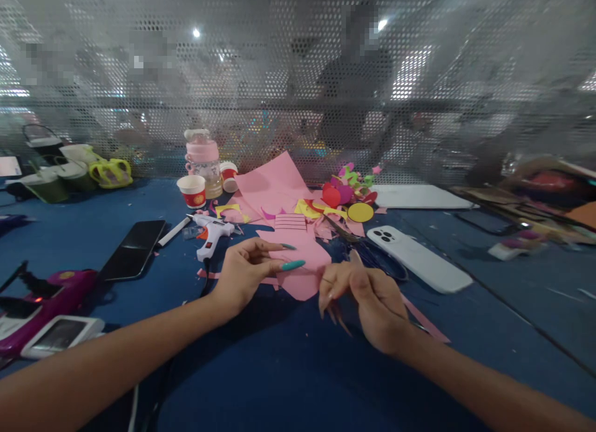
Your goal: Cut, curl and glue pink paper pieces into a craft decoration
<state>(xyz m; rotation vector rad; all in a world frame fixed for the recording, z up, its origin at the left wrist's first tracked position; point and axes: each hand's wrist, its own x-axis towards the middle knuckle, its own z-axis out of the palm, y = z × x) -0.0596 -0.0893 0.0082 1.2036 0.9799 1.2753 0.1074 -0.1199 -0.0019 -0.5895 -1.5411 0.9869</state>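
Note:
My left hand (244,270) pinches a piece of pink paper (302,264) between the thumb and fingers; its nails are long and teal. At the paper's right edge is my right hand (367,298), with curled fingers. Whatever those fingers hold, if anything, is hidden. Just beyond the paper lies a small pink piece with dark lines (290,223). A white glue gun (214,233) rests left of the paper. Scissors with dark blue handles (386,261) lie partly behind my right hand, and a pink strip (426,320) sticks out beside my right wrist.
Pink sheets (272,180), yellow scraps and coloured cutouts (347,187) are heaped at the back. Paper cups (192,191) and a pink-topped bottle (203,162) stand left of them. A black phone (135,249) lies left, a white phone (419,258) right. A perforated metal screen (279,78) closes the back.

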